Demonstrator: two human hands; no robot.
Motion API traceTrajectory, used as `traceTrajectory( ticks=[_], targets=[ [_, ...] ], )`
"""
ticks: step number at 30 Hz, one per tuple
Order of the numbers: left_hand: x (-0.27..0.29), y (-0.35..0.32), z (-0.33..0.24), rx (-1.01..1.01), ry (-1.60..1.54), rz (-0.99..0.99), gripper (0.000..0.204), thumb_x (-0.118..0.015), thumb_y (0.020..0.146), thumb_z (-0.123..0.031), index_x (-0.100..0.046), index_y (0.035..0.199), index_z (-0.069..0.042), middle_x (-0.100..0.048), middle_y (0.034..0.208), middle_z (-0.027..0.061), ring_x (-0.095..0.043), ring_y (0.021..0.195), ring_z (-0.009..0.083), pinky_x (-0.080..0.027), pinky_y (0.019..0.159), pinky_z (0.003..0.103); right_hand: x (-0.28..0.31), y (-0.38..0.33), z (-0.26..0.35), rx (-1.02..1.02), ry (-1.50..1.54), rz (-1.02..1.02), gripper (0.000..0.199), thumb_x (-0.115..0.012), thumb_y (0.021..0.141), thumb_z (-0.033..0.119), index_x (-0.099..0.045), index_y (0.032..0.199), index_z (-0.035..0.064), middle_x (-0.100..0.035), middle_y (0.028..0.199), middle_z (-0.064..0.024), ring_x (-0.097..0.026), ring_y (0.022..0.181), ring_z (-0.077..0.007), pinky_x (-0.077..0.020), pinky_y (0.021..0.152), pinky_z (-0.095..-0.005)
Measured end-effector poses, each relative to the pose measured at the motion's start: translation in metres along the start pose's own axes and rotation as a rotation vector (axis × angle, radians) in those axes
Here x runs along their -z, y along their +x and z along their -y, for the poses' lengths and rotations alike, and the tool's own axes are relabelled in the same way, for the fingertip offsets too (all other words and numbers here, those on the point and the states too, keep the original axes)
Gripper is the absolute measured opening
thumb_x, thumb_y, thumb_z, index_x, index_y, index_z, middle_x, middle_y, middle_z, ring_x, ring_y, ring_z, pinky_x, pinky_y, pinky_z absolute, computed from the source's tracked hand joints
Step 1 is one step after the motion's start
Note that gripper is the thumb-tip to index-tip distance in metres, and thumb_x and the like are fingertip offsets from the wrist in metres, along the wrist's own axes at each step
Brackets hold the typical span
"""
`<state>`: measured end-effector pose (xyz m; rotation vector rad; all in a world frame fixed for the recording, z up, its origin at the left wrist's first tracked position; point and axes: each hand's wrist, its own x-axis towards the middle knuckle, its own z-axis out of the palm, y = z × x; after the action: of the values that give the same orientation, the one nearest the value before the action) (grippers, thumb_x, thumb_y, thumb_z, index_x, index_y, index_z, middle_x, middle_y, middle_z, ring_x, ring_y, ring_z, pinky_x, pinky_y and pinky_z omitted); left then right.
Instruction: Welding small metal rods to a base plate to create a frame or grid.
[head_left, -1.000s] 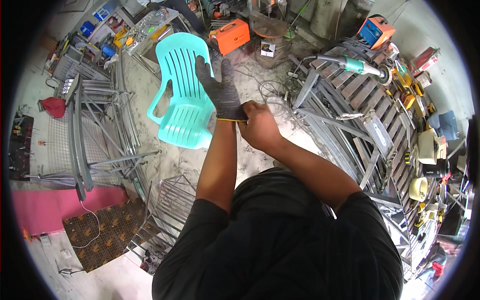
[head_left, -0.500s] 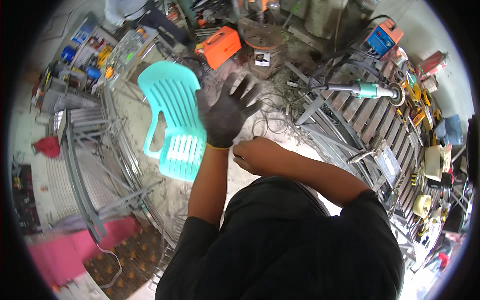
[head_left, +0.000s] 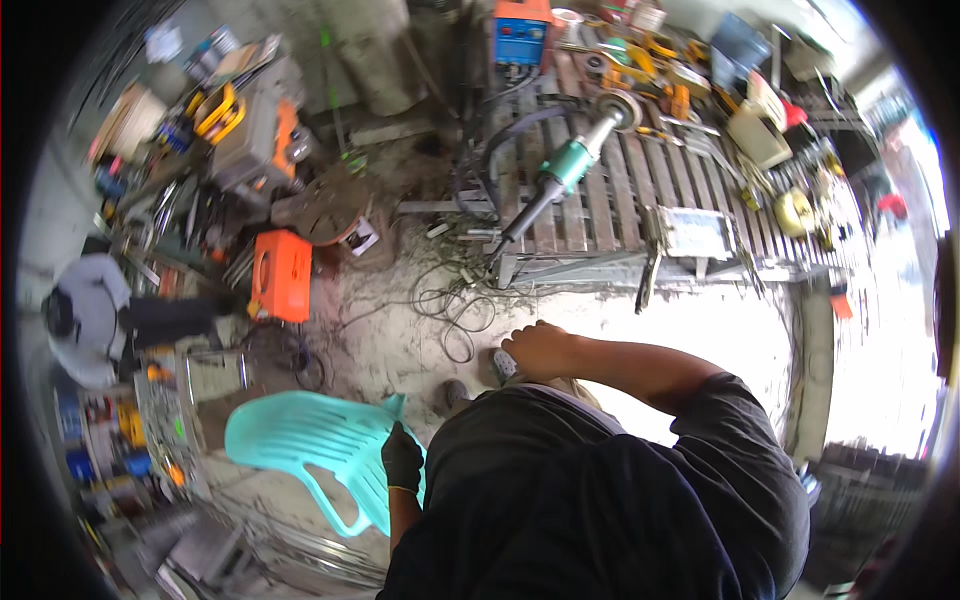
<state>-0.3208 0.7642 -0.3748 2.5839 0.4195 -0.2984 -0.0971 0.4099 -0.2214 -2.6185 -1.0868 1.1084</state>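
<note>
Dark-gloved left hand (head_left: 403,458) is hanging by a turquoise slatted plastic chair (head_left: 320,438); bare right hand (head_left: 543,350) is hovering over a pale, dirt-streaked floor (head_left: 640,325)

I am watching a person in a dark short-sleeved top standing in a crowded workshop. The chair is sitting close at the person's left, with its slotted back reaching away from the body and one looped armrest showing. The left hand, wearing a dark glove with a thin yellow cuff edge, is overlapping the chair from this view; I cannot tell whether it is touching the chair, clenching or grasping anything. The right hand is lying in front of the waist, above a grey perforated shoe (head_left: 503,366). Its fingers are curling inward, but whether they are closing on something small I cannot tell.

Ahead, a dark thin cable (head_left: 465,335) is looping across the floor. Beyond it, a long green-and-silver power tool with a round disc (head_left: 570,165) is lying on a brown slatted workbench (head_left: 628,190), near a blue-and-orange box-shaped machine (head_left: 521,40). A bright orange box with a handle (head_left: 287,275) is resting on the floor beyond the chair. At the far left, a co-worker in a grey top (head_left: 92,310) is bending forward.
</note>
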Motion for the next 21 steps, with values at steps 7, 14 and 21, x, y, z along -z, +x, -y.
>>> traceTrajectory(
  ticks=[7, 14, 21],
  targets=[
    [0.060, 0.177, -0.004, -0.252, -0.352, 0.217, 0.013, -0.061, 0.097, -0.018, -0.065, 0.094, -0.006, -0.060, 0.070, 0.0126, -0.058, 0.059, 0.0308, -0.048, 0.059, 0.044, -0.038, -0.060, 0.024, -0.486, 0.181, -0.227, 0.033, -0.066, 0.090, 0.022, -0.065, 0.116, 0.0025, -0.070, 0.116, -0.0224, -0.068, 0.114, -0.0382, -0.0510, 0.098, -0.0521],
    [0.090, 0.314, -0.156, -0.419, -0.477, 0.349, 0.038, -0.073, 0.094, -0.034, -0.062, 0.095, 0.003, -0.065, 0.078, 0.0057, -0.057, 0.071, 0.0166, -0.049, 0.068, 0.036, -0.114, -0.117, 0.060, -0.832, 0.374, -0.183, 0.033, -0.067, 0.091, 0.024, -0.063, 0.114, 0.0006, -0.071, 0.113, -0.0220, -0.068, 0.110, -0.0400, -0.0527, 0.095, -0.0523],
    [0.008, 0.325, -0.336, -0.777, -0.157, 0.072, 0.096, -0.084, 0.076, -0.046, -0.043, 0.147, 0.005, -0.056, 0.137, 0.0333, -0.057, 0.129, 0.0400, -0.048, 0.106, 0.048, -0.141, -0.146, 0.071, -0.894, 0.654, -0.336, 0.041, -0.074, 0.090, 0.027, -0.063, 0.119, 0.0007, -0.068, 0.113, -0.0249, -0.067, 0.109, -0.0436, -0.0537, 0.094, -0.0503]
  ],
)
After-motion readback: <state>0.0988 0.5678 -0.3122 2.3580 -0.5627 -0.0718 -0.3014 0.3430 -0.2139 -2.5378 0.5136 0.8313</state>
